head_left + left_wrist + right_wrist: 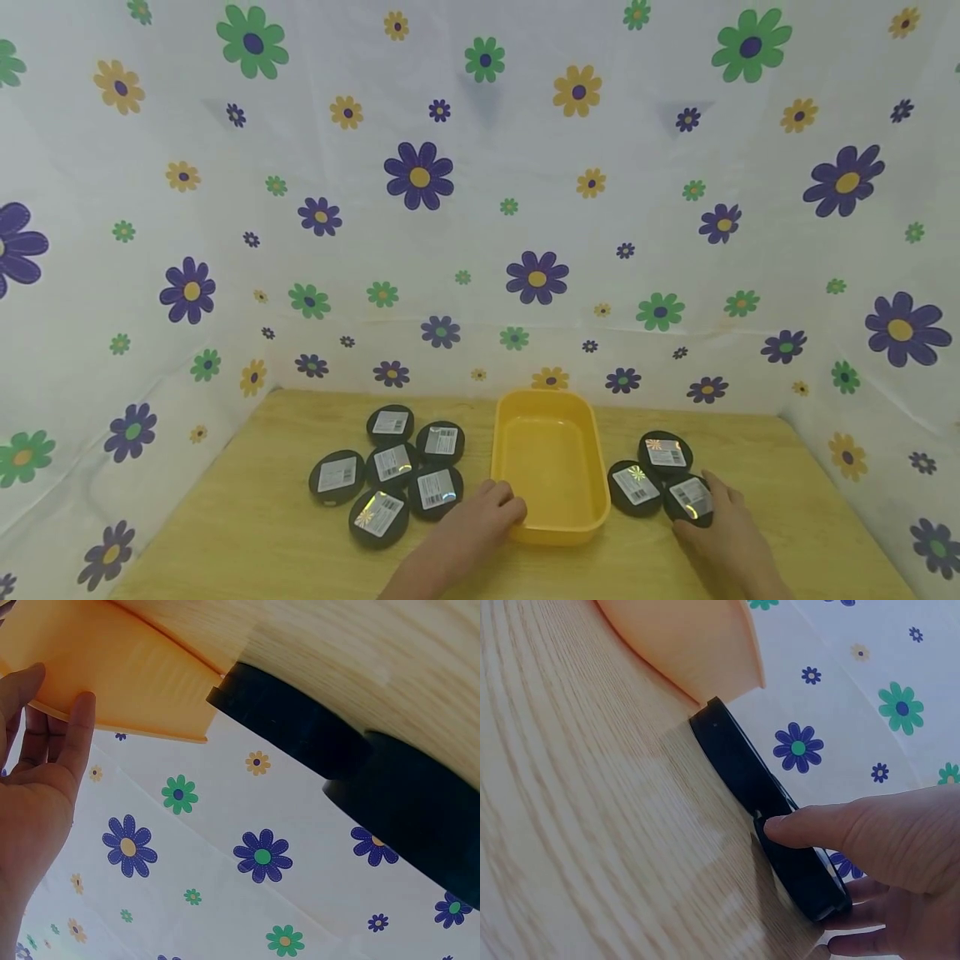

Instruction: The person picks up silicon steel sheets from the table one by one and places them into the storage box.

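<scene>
At the lower right of the head view, the right hand (727,533) grips a black disc (688,500) by its edge, thumb on one side and fingers round the other. The disc sits flat on the table (240,500), label up, close against two more discs (635,487) to its left and above. At the bottom centre, the left hand (480,521) holds the near-left rim of the yellow tub (547,467), which has nothing in it. Six discs (392,463) cluster left of the tub.

The step in hand looks to be taking hold of this disc while the tub is steadied. Moving it calls for a firm edge pinch and a lift clear of its neighbours, without dragging them.
</scene>
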